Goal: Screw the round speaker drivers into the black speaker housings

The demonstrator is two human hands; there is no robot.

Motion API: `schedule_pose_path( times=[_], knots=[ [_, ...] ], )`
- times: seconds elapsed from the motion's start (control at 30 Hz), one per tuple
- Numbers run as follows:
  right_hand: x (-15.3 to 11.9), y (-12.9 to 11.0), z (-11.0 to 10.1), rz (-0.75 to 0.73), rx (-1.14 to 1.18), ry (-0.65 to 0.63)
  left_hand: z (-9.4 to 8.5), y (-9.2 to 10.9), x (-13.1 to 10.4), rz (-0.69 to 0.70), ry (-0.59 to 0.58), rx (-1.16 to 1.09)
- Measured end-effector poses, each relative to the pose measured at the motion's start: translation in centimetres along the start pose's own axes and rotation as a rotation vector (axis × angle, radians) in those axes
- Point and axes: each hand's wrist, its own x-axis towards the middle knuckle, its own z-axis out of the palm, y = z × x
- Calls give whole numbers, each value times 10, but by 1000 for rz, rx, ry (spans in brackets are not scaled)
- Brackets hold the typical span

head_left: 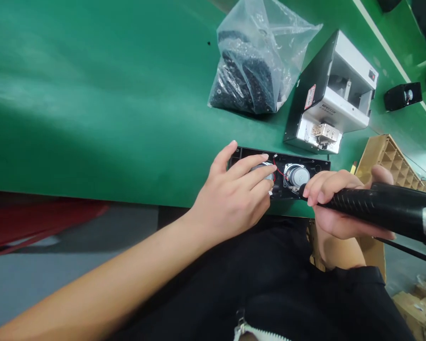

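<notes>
A long black speaker housing (317,165) lies on the bench near its front edge. Two round speaker drivers sit in it; the right driver (299,177) shows plainly, and a red wire (279,171) runs between them. Over the left driver (270,176) my left hand (237,196) rests with fingers stretched out, partly covering it. My right hand (341,201) is wrapped around a black electric screwdriver (372,203), held nearly level. Its bit points left and reaches the lower edge of the right driver; whether it sits on a screw I cannot tell.
Behind the housing stands a silver and black screw feeder machine (335,94). Left of it is a clear plastic bag (262,61) of black parts. A divided cardboard box (394,163) stands at the right, and a small black speaker (403,96) lies farther back on the green bench (92,104).
</notes>
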Motion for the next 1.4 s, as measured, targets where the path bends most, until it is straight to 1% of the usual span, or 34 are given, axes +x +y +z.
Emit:
schedule_pose_path(
  times=[0.1, 0.27, 0.37, 0.5, 0.6, 0.67, 0.7, 0.83, 0.9, 1.0, 1.07, 1.2, 1.3, 1.37, 1.4],
  knots=[
    [-3, 4, -1, -11, 38, -16, -1, 3, 0, -14, -4, -1],
    [-8, 6, 1, 7, 0, 45, 0, 3, 0, -52, -58, -27],
    [-7, 6, 3, 1, 8, 66, 1, 2, -1, -61, -49, -63],
    [-7, 5, 2, -23, 44, 24, 0, 4, -2, -72, -59, -86],
    [-11, 2, 4, -64, 108, 40, 0, 5, -2, -46, -13, -50],
    [-16, -1, 5, -65, 82, 74, 2, 5, -3, -38, -6, -25],
    [-18, -2, 6, -57, 49, 87, 3, 5, -3, -46, -20, -18],
    [-24, -7, 6, 2, -85, 80, 5, 4, -5, -67, -71, -25],
    [-25, -8, 6, 2, -117, 65, 5, 4, -4, -51, -46, -29],
    [-27, -10, 4, 1, -140, 94, 3, 5, -2, -25, 2, -20],
    [-30, -14, 1, 29, -106, 118, 1, 5, 0, -1, 31, -20],
    [-36, -26, -7, 65, -27, 77, 0, 5, 2, 7, 59, -24],
    [-41, -31, -10, 42, -93, -34, -1, 5, 1, 6, 64, -25],
    [-45, -30, -6, 0, -129, -31, 0, 6, 0, 2, 69, -30],
    [-47, -28, -3, -37, -129, 1, 0, 6, 0, -1, 72, -31]
  ],
)
